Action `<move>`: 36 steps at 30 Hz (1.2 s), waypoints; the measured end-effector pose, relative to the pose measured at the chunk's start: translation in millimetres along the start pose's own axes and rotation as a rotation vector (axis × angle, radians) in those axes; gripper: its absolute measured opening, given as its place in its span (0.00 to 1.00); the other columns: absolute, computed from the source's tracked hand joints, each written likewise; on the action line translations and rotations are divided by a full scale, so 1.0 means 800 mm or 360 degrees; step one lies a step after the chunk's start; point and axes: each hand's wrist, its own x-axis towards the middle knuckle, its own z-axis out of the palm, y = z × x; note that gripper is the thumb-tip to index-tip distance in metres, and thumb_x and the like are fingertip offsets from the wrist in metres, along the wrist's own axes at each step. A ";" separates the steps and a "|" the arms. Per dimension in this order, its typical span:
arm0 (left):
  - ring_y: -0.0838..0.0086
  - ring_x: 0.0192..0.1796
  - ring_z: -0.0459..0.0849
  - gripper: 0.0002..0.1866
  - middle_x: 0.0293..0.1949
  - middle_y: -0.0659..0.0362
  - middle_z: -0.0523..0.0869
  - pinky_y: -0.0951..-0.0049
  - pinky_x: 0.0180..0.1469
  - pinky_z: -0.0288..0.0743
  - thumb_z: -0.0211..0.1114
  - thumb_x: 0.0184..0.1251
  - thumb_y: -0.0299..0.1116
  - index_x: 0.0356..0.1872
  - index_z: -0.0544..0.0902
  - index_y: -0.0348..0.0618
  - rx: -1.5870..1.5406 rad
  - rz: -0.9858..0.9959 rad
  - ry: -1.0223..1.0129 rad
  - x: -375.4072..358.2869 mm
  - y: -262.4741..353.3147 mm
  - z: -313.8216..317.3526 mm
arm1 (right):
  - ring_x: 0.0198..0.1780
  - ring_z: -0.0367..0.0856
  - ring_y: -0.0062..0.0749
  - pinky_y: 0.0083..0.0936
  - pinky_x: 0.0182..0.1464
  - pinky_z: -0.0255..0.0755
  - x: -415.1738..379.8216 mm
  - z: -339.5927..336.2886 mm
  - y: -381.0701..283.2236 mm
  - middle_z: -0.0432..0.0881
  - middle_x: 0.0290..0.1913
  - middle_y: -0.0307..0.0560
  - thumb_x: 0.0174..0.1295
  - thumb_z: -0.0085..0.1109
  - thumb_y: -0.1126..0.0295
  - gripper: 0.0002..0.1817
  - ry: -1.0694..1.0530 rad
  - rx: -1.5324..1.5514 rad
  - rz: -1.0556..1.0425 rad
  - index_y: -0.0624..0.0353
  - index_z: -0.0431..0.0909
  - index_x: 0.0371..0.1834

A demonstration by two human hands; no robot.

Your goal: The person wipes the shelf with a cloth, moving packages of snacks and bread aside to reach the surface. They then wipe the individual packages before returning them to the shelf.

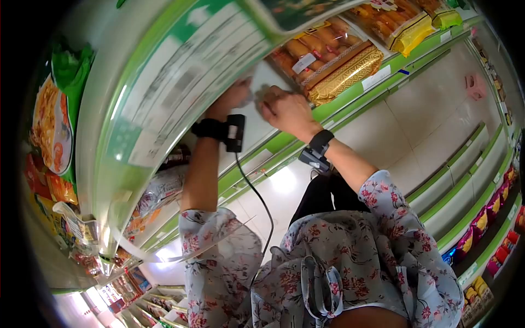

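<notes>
My right hand (290,112), with a black strap at its wrist, is over the pale shelf surface (265,90), its fingers curled in. What they hold, if anything, is hidden. Beside it lies a clear-and-gold pack of long brown rolls (328,57) with a white label. To the left, my left hand (234,98) is blurred and partly covered by a curved clear panel (180,90) with printed sheets on it. Its fingers do not show clearly. The two hands are close together but apart. A black device (235,133) with a cable sits at the left wrist.
More yellow-ended food packs (404,33) line the green-edged shelf at upper right. Bagged food (57,126) hangs at the far left. Low green-edged shelves (459,191) stand on the right, beyond the tiled floor (421,120). A pink basket-like object (474,87) is at far right.
</notes>
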 end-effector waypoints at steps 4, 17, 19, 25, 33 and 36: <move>0.49 0.69 0.63 0.26 0.67 0.44 0.67 0.56 0.70 0.56 0.53 0.65 0.35 0.65 0.69 0.47 -0.0183 0.0365 -0.0001 -0.067 0.084 -0.006 | 0.29 0.81 0.51 0.42 0.34 0.75 0.000 0.000 0.003 0.82 0.30 0.52 0.55 0.56 0.60 0.13 -0.0068 0.0015 0.0030 0.59 0.79 0.30; 0.45 0.68 0.63 0.33 0.65 0.37 0.66 0.54 0.68 0.60 0.57 0.58 0.36 0.67 0.62 0.36 0.0399 -0.0092 0.0108 -0.024 -0.057 -0.024 | 0.30 0.80 0.56 0.46 0.38 0.74 -0.001 -0.005 0.020 0.80 0.24 0.57 0.59 0.51 0.59 0.16 -0.0202 -0.0041 0.0128 0.61 0.78 0.25; 0.44 0.64 0.68 0.33 0.61 0.37 0.70 0.54 0.65 0.64 0.57 0.56 0.35 0.65 0.64 0.36 0.0577 -0.0051 0.0150 0.006 -0.052 -0.030 | 0.31 0.80 0.55 0.45 0.39 0.74 -0.003 -0.009 0.017 0.81 0.25 0.57 0.59 0.51 0.59 0.17 -0.0123 0.0001 0.0138 0.61 0.79 0.24; 0.44 0.49 0.79 0.28 0.50 0.40 0.80 0.50 0.53 0.72 0.54 0.60 0.35 0.64 0.69 0.43 0.0467 -0.0205 -0.0456 -0.098 0.058 -0.059 | 0.32 0.81 0.55 0.44 0.41 0.74 -0.003 -0.006 0.024 0.81 0.26 0.56 0.59 0.51 0.59 0.16 -0.0238 -0.0063 0.0192 0.61 0.80 0.26; 0.44 0.44 0.81 0.25 0.48 0.42 0.80 0.46 0.47 0.74 0.56 0.55 0.28 0.57 0.71 0.37 0.0546 0.0001 -0.0160 -0.101 0.052 -0.050 | 0.32 0.81 0.54 0.44 0.41 0.75 -0.006 -0.006 0.019 0.81 0.26 0.58 0.59 0.51 0.59 0.18 -0.0250 -0.0066 0.0208 0.62 0.80 0.23; 0.45 0.48 0.80 0.26 0.48 0.41 0.82 0.51 0.52 0.73 0.55 0.57 0.33 0.60 0.72 0.41 0.0668 -0.0095 0.0083 -0.022 -0.041 -0.029 | 0.31 0.81 0.55 0.44 0.40 0.75 0.000 -0.004 0.021 0.81 0.25 0.58 0.59 0.51 0.59 0.18 -0.0204 -0.0050 0.0184 0.63 0.80 0.23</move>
